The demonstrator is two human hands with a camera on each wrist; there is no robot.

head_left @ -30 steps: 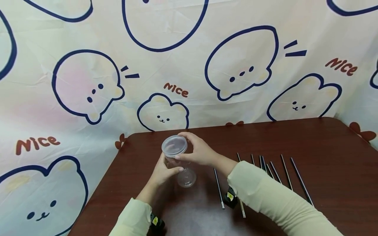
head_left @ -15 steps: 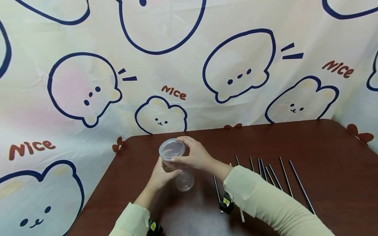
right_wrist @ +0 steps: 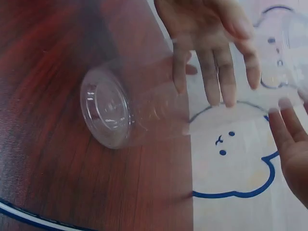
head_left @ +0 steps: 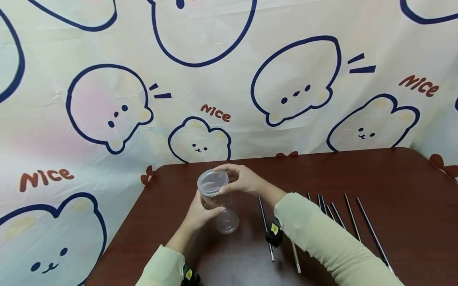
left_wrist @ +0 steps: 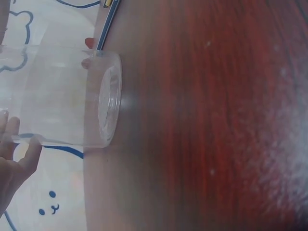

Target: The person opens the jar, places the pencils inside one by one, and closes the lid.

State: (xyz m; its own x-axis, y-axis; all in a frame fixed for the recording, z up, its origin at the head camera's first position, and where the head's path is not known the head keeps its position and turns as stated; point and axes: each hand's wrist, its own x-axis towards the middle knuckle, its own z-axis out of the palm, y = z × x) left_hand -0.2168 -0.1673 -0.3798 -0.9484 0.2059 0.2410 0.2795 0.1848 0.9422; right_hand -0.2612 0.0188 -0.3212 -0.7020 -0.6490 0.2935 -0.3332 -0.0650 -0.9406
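Observation:
A clear plastic jar (head_left: 224,216) stands upright on the dark red table (head_left: 358,174), near its far left corner. My left hand (head_left: 209,206) grips the jar's body from the near side. My right hand (head_left: 223,180) curls over the clear lid (head_left: 212,182) on top, with its fingertips round the rim. The left wrist view has the jar (left_wrist: 72,96) and its base close up, with my left fingers (left_wrist: 19,163) against its wall. In the right wrist view the jar (right_wrist: 125,106) shows from below, my left hand (right_wrist: 211,48) round it and my right fingertips (right_wrist: 288,139) beside it.
Several thin dark rods (head_left: 370,232) lie side by side on the table to the right of the jar, the nearest rod (head_left: 265,224) under my right forearm. A cartoon-bear cloth (head_left: 107,107) hangs behind and to the left of the table.
My right hand has shifted a little round the lid, its fingers now further over the far rim. The jar and my left hand stay where they were.

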